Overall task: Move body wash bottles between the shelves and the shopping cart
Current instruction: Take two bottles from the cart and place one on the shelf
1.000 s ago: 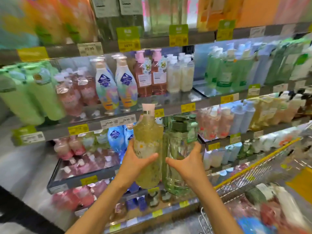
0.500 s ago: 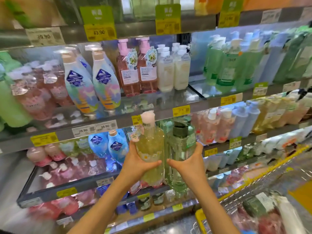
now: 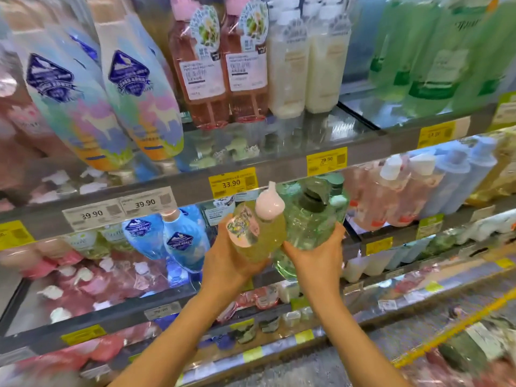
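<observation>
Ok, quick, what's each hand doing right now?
Left hand: gripping the yellow bottle.
Right hand: gripping the green bottle.

— What are the hands holding?
— The left hand [image 3: 229, 263] grips a yellow bottle [image 3: 258, 233] with a pink cap; the right hand [image 3: 318, 255] grips a green bottle [image 3: 310, 216]. The bottles touch, tilted towards the shelf [image 3: 279, 169].

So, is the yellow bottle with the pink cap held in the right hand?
No, the left hand grips the yellow bottle, while the right hand holds the green bottle.
</observation>
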Motion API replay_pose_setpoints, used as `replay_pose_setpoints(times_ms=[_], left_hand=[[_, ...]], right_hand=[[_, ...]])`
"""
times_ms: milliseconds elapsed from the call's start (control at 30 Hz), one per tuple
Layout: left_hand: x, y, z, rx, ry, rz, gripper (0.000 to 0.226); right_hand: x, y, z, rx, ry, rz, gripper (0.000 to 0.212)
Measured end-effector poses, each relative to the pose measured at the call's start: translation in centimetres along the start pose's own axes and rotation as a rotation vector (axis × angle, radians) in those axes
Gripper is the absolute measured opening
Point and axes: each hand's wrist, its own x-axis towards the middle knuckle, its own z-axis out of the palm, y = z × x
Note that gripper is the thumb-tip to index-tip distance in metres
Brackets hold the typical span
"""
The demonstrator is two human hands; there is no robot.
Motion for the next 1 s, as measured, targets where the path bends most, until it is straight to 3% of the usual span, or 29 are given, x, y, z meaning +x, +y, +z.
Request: replay_pose_setpoints(times_ms=[167,267,433,600,700,1000], left_hand=[[2.3,-3.3,3.0,-0.208,0.095,-0.042,0.085],[3.0,-5.5,5.0,-0.306,0.121,-0.076,0.11],[3.5,-7.5,6.5,-0.236,0.097,-0.046,0.105],[4.5,-9.0,7.2,-0.201,0.101,-0.03,0.086],[5.0,-9.3,7.5,-0.234,0.095,-0.014,0.101],[7.0,-10.0,9.4,-0.252,0.072,-0.038,0.1]], right_hand=[[3.2,2.2,3.2,0.124,0.062,-0.055,0.109],[4.3,3.3,4.0,0.144,0.048,-0.061,0.108],[5.3,5.0,4.3,0.123,-0.01,-0.055,0.106],[6.4,5.9,5.8,0.094,0.009,-0.109,0.083],[6.8,6.7,6.7,0.092,0.006,-0.075,0.09],[7.4,8.9,7.0,0.009,0.022,-0.006,0.102]])
